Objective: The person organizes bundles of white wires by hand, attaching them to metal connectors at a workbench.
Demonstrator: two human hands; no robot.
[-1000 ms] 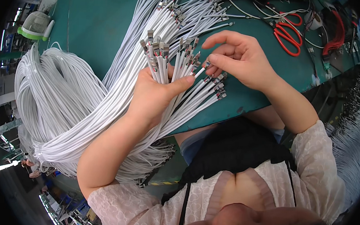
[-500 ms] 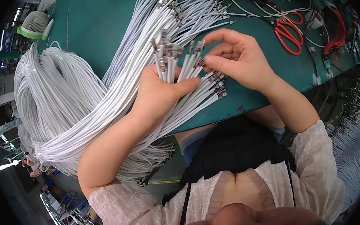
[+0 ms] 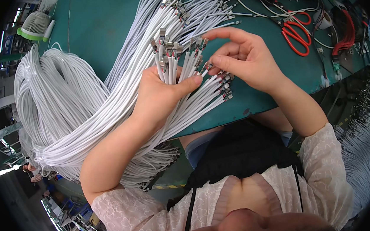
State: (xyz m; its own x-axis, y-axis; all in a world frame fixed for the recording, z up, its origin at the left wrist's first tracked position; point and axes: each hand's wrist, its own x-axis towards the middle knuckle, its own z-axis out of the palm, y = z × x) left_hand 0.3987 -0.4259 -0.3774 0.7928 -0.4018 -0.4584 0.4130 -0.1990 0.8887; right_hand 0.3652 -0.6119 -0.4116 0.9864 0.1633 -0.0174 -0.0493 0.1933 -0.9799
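The white cables [image 3: 170, 73], clasped by the left hand [image 3: 163, 91], should bend easily and are best held below their delicate-looking connectors [image 3: 169, 46], while the grip of the right hand [image 3: 251, 62] cannot be told.

Gripping now with the left hand [image 3: 163, 92], pointing the left thumb [image 3: 189, 84] outward. Sloping away down-left of that hand with the left forearm [image 3: 124, 141]. Poising the right hand [image 3: 245, 61] just right of the left hand, arched at the index finger [image 3: 226, 33], bent at the right thumb [image 3: 226, 63]; angled in from farther right with the right forearm [image 3: 303, 105].
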